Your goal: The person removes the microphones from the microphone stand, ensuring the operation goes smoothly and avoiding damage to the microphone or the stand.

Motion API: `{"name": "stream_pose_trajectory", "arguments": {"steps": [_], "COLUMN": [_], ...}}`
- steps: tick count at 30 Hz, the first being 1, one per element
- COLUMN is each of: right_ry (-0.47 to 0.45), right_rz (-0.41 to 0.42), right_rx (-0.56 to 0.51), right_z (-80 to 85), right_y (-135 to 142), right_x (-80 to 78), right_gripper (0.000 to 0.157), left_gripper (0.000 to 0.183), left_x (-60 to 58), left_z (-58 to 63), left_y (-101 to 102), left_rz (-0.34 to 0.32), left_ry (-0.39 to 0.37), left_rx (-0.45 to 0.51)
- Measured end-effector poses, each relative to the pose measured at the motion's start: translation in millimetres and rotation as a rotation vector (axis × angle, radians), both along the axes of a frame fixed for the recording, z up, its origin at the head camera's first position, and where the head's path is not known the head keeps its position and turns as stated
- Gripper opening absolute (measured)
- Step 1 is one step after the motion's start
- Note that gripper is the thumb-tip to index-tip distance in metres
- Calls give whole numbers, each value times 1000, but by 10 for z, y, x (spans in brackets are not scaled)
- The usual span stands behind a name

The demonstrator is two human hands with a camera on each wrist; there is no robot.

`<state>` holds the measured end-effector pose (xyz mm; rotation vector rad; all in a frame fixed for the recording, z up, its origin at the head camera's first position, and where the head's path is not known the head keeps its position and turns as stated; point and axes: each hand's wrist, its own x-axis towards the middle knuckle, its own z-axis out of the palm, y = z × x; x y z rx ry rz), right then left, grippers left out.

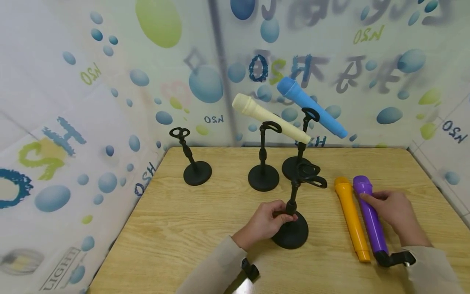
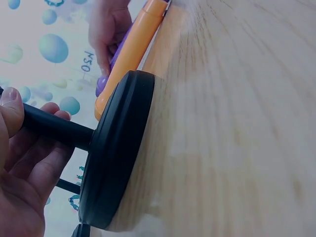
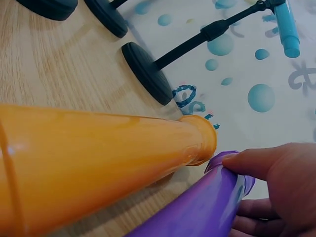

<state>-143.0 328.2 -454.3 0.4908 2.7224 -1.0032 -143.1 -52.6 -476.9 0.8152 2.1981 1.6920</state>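
Observation:
My left hand (image 1: 265, 222) grips the lower post of a black microphone stand (image 1: 290, 232) near the front of the table. Its round base and post show close up in the left wrist view, fingers wrapped about the post (image 2: 57, 129). That stand's clip holds no microphone. Over to the right, my right hand (image 1: 396, 212) holds a purple toy microphone (image 1: 371, 220) near its head, thumb on top and fingers along the far side. Beside it lies an orange microphone (image 1: 351, 220), parallel to it on the wood.
Behind stand two black stands, one bearing a cream microphone (image 1: 271, 118), the other a blue microphone (image 1: 312, 107). Another stand (image 1: 197, 173) with a bare clip is at the back left. The wooden table (image 1: 176, 237) meets a patterned wall (image 1: 205, 53) behind.

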Motion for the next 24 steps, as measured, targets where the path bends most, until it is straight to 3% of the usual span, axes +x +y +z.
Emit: {"name": "stream_pose_trajectory", "arguments": {"steps": [12,24], "right_ry": [-19,-22], "right_rz": [60,75], "right_rx": [57,87], "right_z": [-76,-41], "right_y": [-13,-40], "right_x": [-42,9], "right_gripper": [95,94], "left_gripper": [10,9], "left_x": [-7,-6], "left_z": [-6,12], "left_y": [3,-5], "left_rz": [4,0], "left_ry": [-6,-2], "left_rx": [-3,-11]}}
